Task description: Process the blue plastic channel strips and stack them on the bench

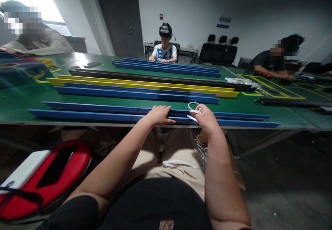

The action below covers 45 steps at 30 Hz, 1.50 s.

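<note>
A long blue channel lies along the near edge of the green table in front of me. My left hand spans it near the middle, fingers over the far side and thumb at the near side. To its right, my right hand pinches a small coil of white cable just above the same channel. One loop of the cable stands up over the fingers, and a white end points left. The fingertips of my right hand are partly hidden.
Beyond lie more blue channels, a yellow channel and a black one. Clear plastic wrapping sits at right. Three people work around the table. A red stool with a phone and white box stands at my left.
</note>
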Available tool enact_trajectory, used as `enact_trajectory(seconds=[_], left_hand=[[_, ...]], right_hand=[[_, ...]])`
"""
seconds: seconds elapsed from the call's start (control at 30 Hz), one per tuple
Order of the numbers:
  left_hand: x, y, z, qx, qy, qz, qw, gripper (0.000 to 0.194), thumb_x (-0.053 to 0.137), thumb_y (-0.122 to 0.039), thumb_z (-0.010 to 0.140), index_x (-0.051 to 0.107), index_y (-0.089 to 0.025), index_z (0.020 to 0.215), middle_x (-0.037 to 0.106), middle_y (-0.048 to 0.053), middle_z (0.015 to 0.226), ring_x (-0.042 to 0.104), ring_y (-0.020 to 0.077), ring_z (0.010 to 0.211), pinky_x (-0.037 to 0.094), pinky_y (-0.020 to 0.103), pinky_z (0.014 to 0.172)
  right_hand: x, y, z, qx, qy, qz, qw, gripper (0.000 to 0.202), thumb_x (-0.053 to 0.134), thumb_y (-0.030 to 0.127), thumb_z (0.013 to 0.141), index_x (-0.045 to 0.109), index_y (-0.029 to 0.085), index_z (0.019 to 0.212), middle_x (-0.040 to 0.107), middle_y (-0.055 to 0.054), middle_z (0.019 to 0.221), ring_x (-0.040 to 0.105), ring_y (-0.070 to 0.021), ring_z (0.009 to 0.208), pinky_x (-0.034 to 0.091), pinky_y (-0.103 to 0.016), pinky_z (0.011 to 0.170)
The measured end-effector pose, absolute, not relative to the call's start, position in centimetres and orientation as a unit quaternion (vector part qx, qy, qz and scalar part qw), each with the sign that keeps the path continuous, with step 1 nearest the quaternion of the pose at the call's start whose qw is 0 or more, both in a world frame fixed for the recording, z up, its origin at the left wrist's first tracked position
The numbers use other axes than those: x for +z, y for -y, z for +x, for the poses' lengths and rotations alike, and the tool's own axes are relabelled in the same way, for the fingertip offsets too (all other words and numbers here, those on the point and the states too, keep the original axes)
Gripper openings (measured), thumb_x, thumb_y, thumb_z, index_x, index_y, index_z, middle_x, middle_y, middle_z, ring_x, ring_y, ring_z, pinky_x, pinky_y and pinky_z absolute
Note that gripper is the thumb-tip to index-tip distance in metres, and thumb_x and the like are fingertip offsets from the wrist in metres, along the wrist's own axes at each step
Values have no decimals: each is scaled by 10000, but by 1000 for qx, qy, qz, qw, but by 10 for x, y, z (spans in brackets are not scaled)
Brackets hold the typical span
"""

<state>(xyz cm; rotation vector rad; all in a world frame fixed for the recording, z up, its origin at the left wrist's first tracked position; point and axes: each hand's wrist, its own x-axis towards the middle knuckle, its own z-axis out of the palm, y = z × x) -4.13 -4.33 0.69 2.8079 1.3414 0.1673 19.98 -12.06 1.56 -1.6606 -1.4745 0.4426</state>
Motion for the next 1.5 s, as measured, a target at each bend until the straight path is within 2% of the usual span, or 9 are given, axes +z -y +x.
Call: enact_trajectory(seconds=[0.23,0.4,0.6,0.77,0.97,1.1,1.2,1.33,1.5], left_hand=[[7,58,33,82,-409,909,3,842,671,-719,766,492,-149,1360,676,197,1238,630,369,1145,445,429,942],[6,55,38,87,-408,909,1,727,628,-812,726,625,-200,1118,704,151,1165,662,339,1081,477,394,888],[6,49,-1,95,-425,900,1,774,609,-832,722,629,-227,1204,717,117,1176,662,317,1110,483,368,913],[7,39,-64,82,-471,878,18,859,653,-821,683,586,-279,1346,667,78,1345,621,302,1220,453,347,1012],[6,32,-112,83,-480,873,14,874,684,-781,677,581,-282,1387,648,71,1386,597,303,1266,438,346,1060],[9,32,-113,78,-475,876,19,861,690,-752,693,577,-274,1401,643,68,1394,587,301,1279,431,347,1070],[12,33,-109,65,-475,877,27,836,691,-719,718,560,-276,1415,633,68,1403,576,292,1288,417,344,1076],[10,37,-95,69,-451,890,18,792,634,-717,783,533,-258,1421,625,94,1400,559,297,1296,402,376,1072],[3,48,-45,84,-418,904,-10,756,634,-711,798,518,-240,1378,643,127,1334,576,317,1247,401,420,1033]], right_hand=[[5,120,222,81,667,-714,197,331,756,304,781,693,196,1087,741,-109,1044,658,-232,911,419,-283,735],[6,122,230,62,665,-729,152,173,718,286,804,724,201,955,756,-106,966,652,-213,826,370,-273,663],[12,125,227,86,677,-715,154,112,656,268,828,756,225,856,749,-77,859,641,-209,788,362,-283,660],[19,125,224,45,654,-709,260,201,541,179,850,737,213,882,719,-94,935,630,-220,880,414,-292,758],[26,126,214,179,518,-635,544,410,472,572,946,657,206,947,689,-62,817,634,-199,777,500,-291,656],[26,125,207,253,465,-545,650,430,642,634,833,577,209,840,713,-62,869,669,-181,811,545,-282,677],[24,122,209,274,449,-527,667,442,740,584,767,472,233,744,606,16,664,640,-156,661,547,-287,645],[20,122,215,222,476,-595,609,391,729,533,783,463,250,743,471,70,574,470,-119,494,476,-268,527],[12,122,225,116,606,-699,363,217,712,415,806,660,218,880,697,-32,813,596,-179,705,423,-281,641]])
